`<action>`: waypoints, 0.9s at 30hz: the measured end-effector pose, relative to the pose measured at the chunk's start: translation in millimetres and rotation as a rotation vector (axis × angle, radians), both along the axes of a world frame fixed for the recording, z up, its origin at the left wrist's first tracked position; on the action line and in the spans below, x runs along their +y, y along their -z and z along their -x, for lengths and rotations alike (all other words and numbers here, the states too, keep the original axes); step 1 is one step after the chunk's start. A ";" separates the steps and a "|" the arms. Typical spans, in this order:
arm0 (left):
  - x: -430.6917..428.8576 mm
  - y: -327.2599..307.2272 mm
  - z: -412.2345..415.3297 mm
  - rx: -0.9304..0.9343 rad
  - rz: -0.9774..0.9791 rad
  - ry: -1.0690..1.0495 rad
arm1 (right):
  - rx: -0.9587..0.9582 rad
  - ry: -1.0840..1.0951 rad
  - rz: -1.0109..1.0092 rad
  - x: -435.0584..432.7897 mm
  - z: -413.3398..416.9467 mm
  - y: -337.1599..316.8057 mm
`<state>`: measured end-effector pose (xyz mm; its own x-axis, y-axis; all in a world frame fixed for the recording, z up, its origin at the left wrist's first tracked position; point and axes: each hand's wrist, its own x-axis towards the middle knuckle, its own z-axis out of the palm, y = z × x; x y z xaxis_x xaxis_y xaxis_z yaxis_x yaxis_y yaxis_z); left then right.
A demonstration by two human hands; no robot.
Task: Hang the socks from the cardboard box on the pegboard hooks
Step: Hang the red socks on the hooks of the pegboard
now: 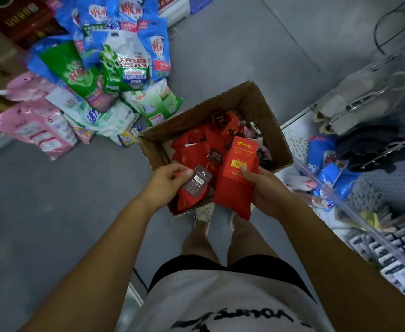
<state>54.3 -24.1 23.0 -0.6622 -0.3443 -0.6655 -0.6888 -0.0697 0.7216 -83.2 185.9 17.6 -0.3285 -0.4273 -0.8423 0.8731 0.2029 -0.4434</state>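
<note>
The left hand [166, 180] pinches a pair of red socks [189, 197] by its dark hang tag [196, 182], thumb on top; the tag reads "ZL" in pale letters above a small white barcode. This pair lies slantwise, tag end up and right, the knitted end pointing down and left over the near edge of the cardboard box [244, 99].

The right hand [265, 188] grips a second red pair [232, 195], with the thumb pressed on its red card sleeve [241, 159]. The sleeve bears gold characters too small to read and a yellow barcode sticker. The long axis of this pair runs away from the person, sleeve end over the box and soft fabric end hanging past the near edge toward a white perforated shoe [205, 210].

The plain brown corrugated box stands open on the grey floor [53, 200], holding more red socks [192, 149] with dark tags.

Left of the box lie glossy plastic detergent bags [124, 68] in blue, green, white and pink; one reads "碧浪". At the right, a white pegboard [402, 188] carries chrome hooks [362, 101] with pale and dark slippers.
</note>
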 end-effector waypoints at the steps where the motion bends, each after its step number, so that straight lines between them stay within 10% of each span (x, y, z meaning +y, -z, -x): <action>1: 0.8 2.9 -0.5 -0.001 -0.017 0.020 | -0.029 0.011 0.010 -0.6 0.1 2.9; 27: 17.6 21.3 15.9 0.066 0.319 -0.023 | -0.206 -0.030 0.096 -17.4 32.0 11.6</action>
<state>38.4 -6.5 1.8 -0.6900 -0.5441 -0.4773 -0.6404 0.1516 0.7529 -115.2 168.5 6.0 -0.1400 -0.5159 -0.8451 0.9413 0.1954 -0.2752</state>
